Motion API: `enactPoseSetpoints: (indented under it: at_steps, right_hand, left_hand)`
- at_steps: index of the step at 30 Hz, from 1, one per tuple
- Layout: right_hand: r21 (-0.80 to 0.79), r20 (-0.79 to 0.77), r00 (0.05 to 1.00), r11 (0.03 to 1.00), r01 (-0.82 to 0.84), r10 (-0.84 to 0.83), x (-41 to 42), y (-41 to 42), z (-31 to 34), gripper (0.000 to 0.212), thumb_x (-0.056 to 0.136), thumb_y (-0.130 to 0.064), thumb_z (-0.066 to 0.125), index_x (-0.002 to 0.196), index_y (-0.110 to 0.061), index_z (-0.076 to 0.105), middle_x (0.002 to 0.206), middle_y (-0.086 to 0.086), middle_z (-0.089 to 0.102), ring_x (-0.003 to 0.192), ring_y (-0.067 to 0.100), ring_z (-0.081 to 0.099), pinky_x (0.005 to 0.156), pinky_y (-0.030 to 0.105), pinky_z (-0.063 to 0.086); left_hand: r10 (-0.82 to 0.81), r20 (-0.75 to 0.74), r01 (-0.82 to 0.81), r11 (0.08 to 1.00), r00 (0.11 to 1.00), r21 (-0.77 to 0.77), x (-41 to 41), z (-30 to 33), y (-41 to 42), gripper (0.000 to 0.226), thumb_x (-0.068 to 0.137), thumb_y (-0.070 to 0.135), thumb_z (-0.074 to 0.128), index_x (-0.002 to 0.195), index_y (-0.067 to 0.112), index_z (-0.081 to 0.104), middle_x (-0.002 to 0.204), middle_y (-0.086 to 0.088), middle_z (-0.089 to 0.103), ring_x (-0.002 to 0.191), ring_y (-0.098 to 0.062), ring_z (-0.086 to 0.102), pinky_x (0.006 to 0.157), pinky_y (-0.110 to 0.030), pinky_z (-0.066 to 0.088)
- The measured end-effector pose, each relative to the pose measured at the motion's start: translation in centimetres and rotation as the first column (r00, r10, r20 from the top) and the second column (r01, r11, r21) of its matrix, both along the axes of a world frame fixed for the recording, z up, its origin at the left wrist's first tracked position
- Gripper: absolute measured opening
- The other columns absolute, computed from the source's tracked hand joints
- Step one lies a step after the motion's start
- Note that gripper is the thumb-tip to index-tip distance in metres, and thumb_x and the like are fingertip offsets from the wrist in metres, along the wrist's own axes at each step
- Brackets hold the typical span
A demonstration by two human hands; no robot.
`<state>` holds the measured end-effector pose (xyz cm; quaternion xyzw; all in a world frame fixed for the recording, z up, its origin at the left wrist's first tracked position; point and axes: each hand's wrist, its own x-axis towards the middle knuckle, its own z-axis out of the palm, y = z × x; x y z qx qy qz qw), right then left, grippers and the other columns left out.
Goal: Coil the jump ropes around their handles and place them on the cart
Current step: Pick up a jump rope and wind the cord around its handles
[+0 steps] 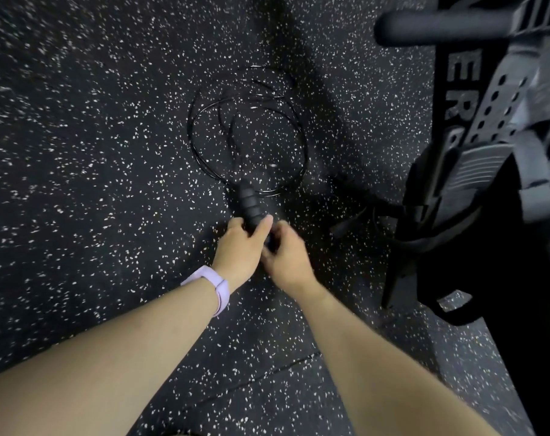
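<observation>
My left hand and right hand clamp the handles; I worry the loose cable beyond could tangle while wrapping.

left hand: grips the ribbed black handle
right hand: curled at the handle's near end
rope: loose loops on the speckled floor
</observation>
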<state>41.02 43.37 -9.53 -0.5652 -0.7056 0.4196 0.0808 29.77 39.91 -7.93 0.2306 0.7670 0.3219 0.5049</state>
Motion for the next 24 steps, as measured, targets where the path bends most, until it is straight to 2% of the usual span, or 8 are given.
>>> enactPoseSetpoints:
  at_steps: [6,9,11,15,17,19,21,24]
  right_hand:
    - [0.064,-0.052,0.975,0.975,-0.211,0.215,-1.1,-2.2,0.5,0.022,0.082,-0.036,0.068,0.095,-0.019,0.064,0.088,-0.011,0.058,0.086,0.008,0.052,0.079,0.026,0.045]
    - [0.315,0.066,0.971,0.918,-0.24,0.231,-0.9,0.9,1.6,0.043,0.079,-0.035,0.053,0.111,-0.01,0.068,0.107,0.001,0.058,0.106,0.017,0.05,0.095,0.036,0.046]
    - [0.378,0.27,0.951,0.892,-0.247,0.149,-1.1,4.2,2.0,0.055,0.085,-0.021,0.06,0.138,-0.009,0.055,0.135,0.007,0.053,0.127,0.022,0.046,0.111,0.042,0.041]
    - [-0.035,0.747,0.632,0.961,-0.273,0.207,-0.4,10.3,1.3,0.093,0.091,-0.012,0.068,0.164,-0.021,0.011,0.171,0.001,0.011,0.158,0.024,0.01,0.128,0.043,0.016]
    - [-0.112,0.872,0.413,0.928,-0.354,0.263,-0.1,11.7,0.9,0.084,0.093,-0.015,0.068,0.161,-0.021,0.019,0.168,0.003,0.021,0.156,0.024,0.018,0.126,0.043,0.02]
    - [-0.06,0.911,0.333,0.879,-0.473,0.241,-0.5,11.8,1.1,0.057,0.096,-0.013,0.061,0.149,-0.02,0.042,0.152,0.003,0.047,0.141,0.024,0.044,0.118,0.041,0.028]
    - [0.063,0.891,0.406,0.832,-0.551,0.201,-1.4,11.0,1.2,0.033,0.1,-0.01,0.053,0.131,-0.02,0.057,0.129,0.004,0.064,0.118,0.027,0.062,0.106,0.041,0.039]
    - [0.305,0.536,0.824,0.869,-0.39,0.183,-3.8,8.4,0.9,0.021,0.108,-0.016,0.042,0.114,-0.011,0.061,0.098,0.008,0.069,0.082,0.033,0.066,0.076,0.041,0.053]
  left_hand:
    - [0.182,0.001,-0.181,0.981,0.983,-0.071,-2.1,-1.5,0.0,0.033,0.099,0.035,0.06,0.115,0.008,0.05,0.097,-0.012,0.065,0.076,-0.026,0.063,0.064,-0.033,0.047]
    - [0.229,0.083,-0.226,0.973,0.97,-0.042,-3.4,-2.2,-0.6,0.024,0.102,0.029,0.056,0.112,0.008,0.048,0.096,-0.018,0.066,0.066,-0.027,0.066,0.069,-0.049,0.062]
    - [0.21,0.093,-0.207,0.977,0.973,-0.04,-4.0,-2.4,-1.1,0.023,0.103,0.027,0.055,0.112,0.008,0.047,0.091,-0.014,0.064,0.06,-0.022,0.063,0.065,-0.045,0.063]
    - [0.18,0.087,-0.178,0.984,0.98,-0.021,-5.1,-2.5,-1.6,0.022,0.103,0.027,0.054,0.113,0.009,0.047,0.091,-0.012,0.061,0.059,-0.02,0.059,0.065,-0.045,0.061]
    - [0.198,0.105,-0.197,0.98,0.974,-0.021,-5.5,-2.3,-1.8,0.022,0.102,0.028,0.055,0.113,0.01,0.048,0.093,-0.013,0.062,0.061,-0.021,0.058,0.063,-0.043,0.059]
    - [0.228,0.152,-0.229,0.973,0.962,-0.017,-5.7,-2.1,-2.1,0.02,0.102,0.028,0.056,0.111,0.011,0.05,0.091,-0.013,0.061,0.06,-0.021,0.056,0.057,-0.036,0.054]
    - [0.241,0.208,-0.245,0.969,0.948,-0.006,-5.9,-1.7,-2.4,0.018,0.102,0.026,0.056,0.109,0.011,0.05,0.085,-0.009,0.059,0.058,-0.018,0.053,0.05,-0.031,0.048]
    - [0.3,0.303,-0.316,0.949,0.904,0.004,-6.4,-0.5,-2.5,0.014,0.101,0.02,0.056,0.109,0.01,0.051,0.077,-0.005,0.054,0.056,-0.016,0.049,0.047,-0.029,0.043]
